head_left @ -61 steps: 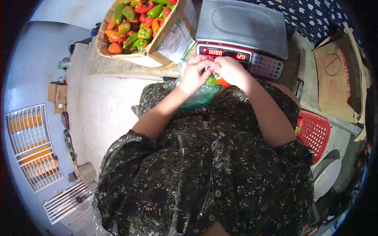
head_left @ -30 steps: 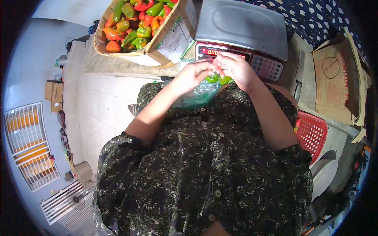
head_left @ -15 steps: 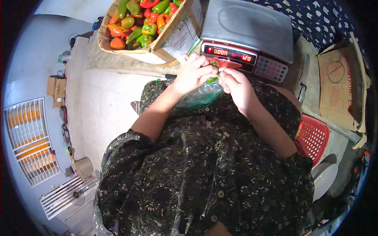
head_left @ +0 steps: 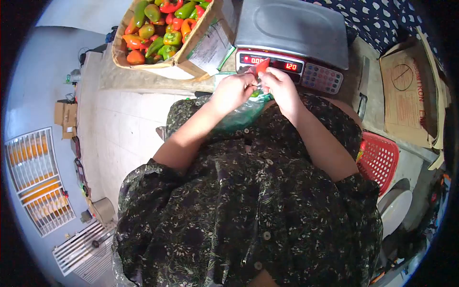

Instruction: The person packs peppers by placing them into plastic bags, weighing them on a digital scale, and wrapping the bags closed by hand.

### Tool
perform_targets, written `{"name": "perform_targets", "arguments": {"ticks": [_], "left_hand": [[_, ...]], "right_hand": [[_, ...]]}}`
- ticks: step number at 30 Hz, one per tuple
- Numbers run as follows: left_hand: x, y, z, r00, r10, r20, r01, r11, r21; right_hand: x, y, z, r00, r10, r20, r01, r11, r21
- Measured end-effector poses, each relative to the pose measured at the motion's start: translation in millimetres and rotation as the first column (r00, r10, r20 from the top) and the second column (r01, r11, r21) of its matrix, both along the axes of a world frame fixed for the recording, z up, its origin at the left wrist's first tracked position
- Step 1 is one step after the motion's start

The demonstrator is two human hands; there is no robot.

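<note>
The thin green bag (head_left: pixel 239 117) is in the upper middle of the frame. The left hand (head_left: pixel 230 93) pinches it near the top. The right hand (head_left: pixel 283 91) has bent fingers by a red pepper (head_left: pixel 262 66); I cannot tell what they pinch. If the fingers slip, the pepper could drop. Hard pulling could rip the bag. Either hand could bump the scale (head_left: pixel 296 28) just above.

"1.20" on scale display (head_left: pixel 290 66), "KON" on cardboard (head_left: pixel 406 103)
</note>
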State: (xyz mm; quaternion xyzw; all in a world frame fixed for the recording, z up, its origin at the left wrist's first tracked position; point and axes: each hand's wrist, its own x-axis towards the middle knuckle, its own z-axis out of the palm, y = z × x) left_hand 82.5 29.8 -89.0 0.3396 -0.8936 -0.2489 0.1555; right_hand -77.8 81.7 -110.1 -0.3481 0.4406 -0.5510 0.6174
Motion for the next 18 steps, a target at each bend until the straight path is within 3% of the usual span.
{"name": "perform_targets", "arguments": {"ticks": [2, 6, 9, 12, 16, 18], "left_hand": [[1, -1, 10, 0.999, -0.022, 0.026, 0.021, 0.999, 0.031], [-6, -6, 17, 0.992, -0.083, 0.092, 0.079, 0.996, 0.049], [-16, -9, 14, 0.976, -0.139, 0.169, 0.141, 0.990, 0.003], [-20, -15, 0, 0.945, -0.205, 0.256, 0.230, 0.971, -0.071], [-23, -12, -4, 0.910, -0.230, 0.346, 0.287, 0.950, -0.122], [-22, -3, -5, 0.909, -0.217, 0.356, 0.283, 0.948, -0.144]], "right_hand": [[-1, 2, 1, 0.969, 0.056, -0.239, -0.086, 0.989, -0.117], [-10, 1, 11, 0.977, 0.084, -0.196, -0.097, 0.994, -0.059], [-12, 6, 14, 0.908, 0.112, -0.403, -0.168, 0.980, -0.108], [-11, 13, 13, 0.882, 0.117, -0.457, -0.221, 0.958, -0.181], [-6, 32, 19, 0.683, 0.133, -0.718, -0.343, 0.926, -0.155], [0, 44, 25, 0.650, 0.099, -0.754, -0.371, 0.907, -0.201]]}}
